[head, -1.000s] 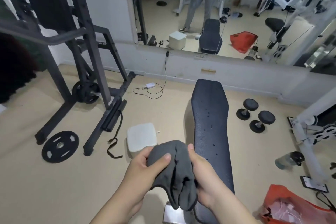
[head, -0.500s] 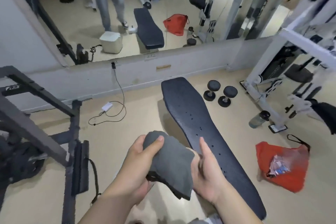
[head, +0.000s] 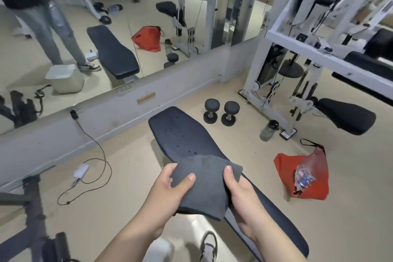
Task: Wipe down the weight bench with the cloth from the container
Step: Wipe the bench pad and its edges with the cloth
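Observation:
A dark grey cloth (head: pixel 204 185) is spread between both my hands at chest height, above the near half of the black weight bench (head: pixel 182 136). My left hand (head: pixel 170 189) pinches the cloth's left edge with the thumb on top. My right hand (head: pixel 240 193) grips its right edge the same way. The bench pad runs from the mirror wall toward the lower right, with small wet spots near its far end. The white container shows only as a reflection in the mirror (head: pixel 66 78).
Two black dumbbells (head: pixel 221 112) and a bottle (head: pixel 268 130) stand right of the bench. A red bag (head: pixel 304 174) lies on the floor beyond them. A white cable machine (head: pixel 297 66) fills the right. A charger and cord (head: pixel 85 168) lie left, by a black rack (head: pixel 34 215).
My view has swung right and closer over the bench. The cloth, bunched between my hands a second ago, is now opened out flat between them.

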Demonstrator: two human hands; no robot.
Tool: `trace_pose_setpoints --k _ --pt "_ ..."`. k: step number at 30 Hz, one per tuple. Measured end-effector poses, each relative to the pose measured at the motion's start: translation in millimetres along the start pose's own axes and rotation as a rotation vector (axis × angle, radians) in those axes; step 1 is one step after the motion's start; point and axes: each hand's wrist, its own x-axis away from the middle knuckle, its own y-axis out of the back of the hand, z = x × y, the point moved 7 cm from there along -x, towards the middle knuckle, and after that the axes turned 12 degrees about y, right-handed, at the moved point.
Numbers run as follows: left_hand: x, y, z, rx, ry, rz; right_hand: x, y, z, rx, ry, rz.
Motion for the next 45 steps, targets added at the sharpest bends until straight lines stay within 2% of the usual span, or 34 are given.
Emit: trace_pose_setpoints --k 5,9,16,20,26,29,33,35,37,40,42,43,45 --pt "-65 1 -5 -0.052 0.061 -0.025 -67 11 11 0.022 -0.058 -0.01" --pt "-115 19 -2 -0.143 0.129 -0.167 -109 25 11 -0.065 -0.115 -0.121" --pt "-216 43 -43 -0.269 0.117 -0.19 -184 20 3 -0.124 -0.185 -0.233" --pt "-279 56 -72 -0.404 0.115 -0.144 -231 24 -1 -0.128 -0.164 -0.364" --pt "-402 80 -104 -0.659 0.106 0.008 -321 30 -42 -0.045 -0.183 -0.68" --pt "-453 94 -109 -0.8 0.056 0.107 -363 32 -70 0.086 -0.171 -0.804" --pt "-516 113 -96 -0.958 -0.055 0.14 -411 51 -112 0.368 -0.157 -0.905" --pt "-543 121 -77 -0.972 -0.035 0.127 -440 53 -139 0.6 -0.122 -0.839" --pt "-571 125 -56 -0.972 -0.043 0.1 -474 48 -176 0.87 -0.109 -0.691" --pt "-621 132 -7 -0.976 -0.048 0.088 -532 36 -259 1.216 -0.007 -0.307" --pt "-653 136 27 -1.01 -0.146 0.056 -557 34 -326 1.388 0.021 -0.018" --pt "-669 139 42 -1.011 -0.208 0.03 -564 36 -353 1.455 0.04 0.065" --pt "-696 141 63 -0.987 -0.308 -0.008 -576 45 -383 1.535 0.15 0.076"
